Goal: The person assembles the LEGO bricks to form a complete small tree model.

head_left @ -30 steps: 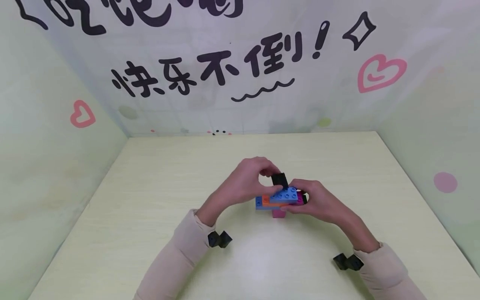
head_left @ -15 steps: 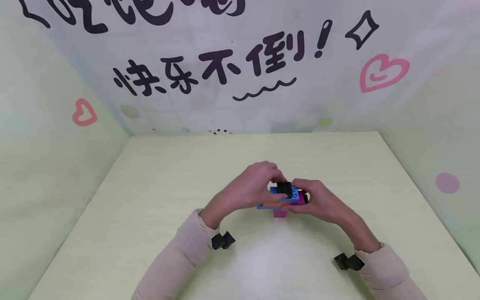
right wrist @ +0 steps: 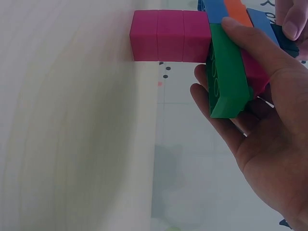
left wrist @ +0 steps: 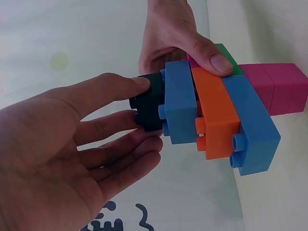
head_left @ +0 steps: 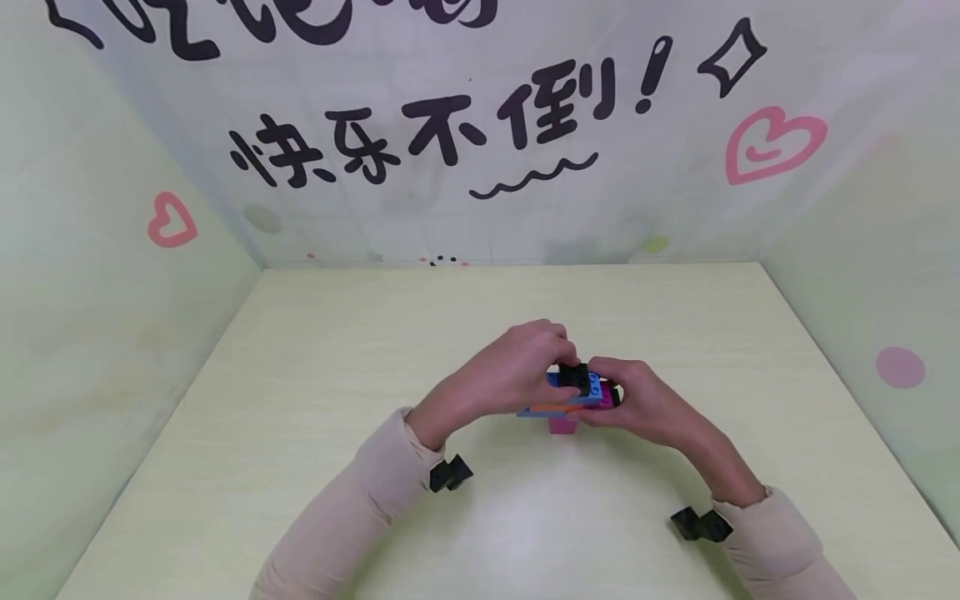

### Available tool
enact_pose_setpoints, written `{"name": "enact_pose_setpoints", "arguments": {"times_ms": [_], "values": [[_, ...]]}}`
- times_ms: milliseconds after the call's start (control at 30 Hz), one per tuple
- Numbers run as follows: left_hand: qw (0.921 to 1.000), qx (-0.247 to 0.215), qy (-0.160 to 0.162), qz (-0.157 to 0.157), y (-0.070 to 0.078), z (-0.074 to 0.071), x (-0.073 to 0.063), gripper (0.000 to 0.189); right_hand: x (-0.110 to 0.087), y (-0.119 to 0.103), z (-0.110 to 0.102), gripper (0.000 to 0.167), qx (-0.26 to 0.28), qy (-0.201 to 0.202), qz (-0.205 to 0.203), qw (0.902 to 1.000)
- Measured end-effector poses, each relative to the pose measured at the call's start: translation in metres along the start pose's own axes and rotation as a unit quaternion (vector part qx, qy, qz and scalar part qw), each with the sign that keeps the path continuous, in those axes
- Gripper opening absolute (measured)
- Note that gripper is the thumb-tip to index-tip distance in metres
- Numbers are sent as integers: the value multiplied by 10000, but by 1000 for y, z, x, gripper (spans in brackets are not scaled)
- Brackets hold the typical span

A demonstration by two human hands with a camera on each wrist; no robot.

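My left hand [head_left: 513, 371] pinches a black brick [left wrist: 151, 108] between thumb and fingers, right at the studs of the upper blue brick [left wrist: 180, 103]. Below that, an orange brick [left wrist: 216, 120] and a longer blue brick [left wrist: 255, 127] make up further layers of the build. My right hand [head_left: 637, 404] grips this build from the right side, thumb across the orange and lower blue bricks. In the right wrist view, a green brick [right wrist: 226, 77] and a magenta brick [right wrist: 254, 74] lie within its grasp. A column of three magenta bricks [right wrist: 168, 36] supports everything from the table.
The pale wooden tabletop [head_left: 525, 517] spreads around the build. A printed back wall [head_left: 420, 217] and two side walls enclose it. Small black blocks [head_left: 450, 473] are fixed at the left cuff, and similar blocks [head_left: 701, 525] at the right cuff.
My left hand has moved slightly right and brought the black brick down from a tilted position onto the upper blue brick. My right hand keeps its grip in nearly the same place.
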State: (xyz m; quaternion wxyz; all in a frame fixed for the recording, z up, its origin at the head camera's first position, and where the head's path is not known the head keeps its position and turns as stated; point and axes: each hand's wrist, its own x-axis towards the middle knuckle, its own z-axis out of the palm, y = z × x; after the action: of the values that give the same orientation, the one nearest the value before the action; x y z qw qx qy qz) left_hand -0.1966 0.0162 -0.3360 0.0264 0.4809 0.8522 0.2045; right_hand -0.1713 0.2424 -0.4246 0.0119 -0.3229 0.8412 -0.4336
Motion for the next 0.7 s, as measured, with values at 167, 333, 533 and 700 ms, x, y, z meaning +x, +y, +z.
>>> {"name": "enact_pose_setpoints", "arguments": {"times_ms": [167,333,533,700], "values": [[9999,78,-109,-28,2,-2,4,23,-1,2,0,33,7,49,-51,10000],[9988,-356,-108,-333,0,1,-1,33,-1,3,1,31,39,22,56,10000],[9943,-822,545,-411,-7,7,-13,34,0,1,1,31,-46,43,74,10000],[9864,-1324,897,-382,-11,14,-16,27,1,0,0,31,-51,65,70,9999]]}}
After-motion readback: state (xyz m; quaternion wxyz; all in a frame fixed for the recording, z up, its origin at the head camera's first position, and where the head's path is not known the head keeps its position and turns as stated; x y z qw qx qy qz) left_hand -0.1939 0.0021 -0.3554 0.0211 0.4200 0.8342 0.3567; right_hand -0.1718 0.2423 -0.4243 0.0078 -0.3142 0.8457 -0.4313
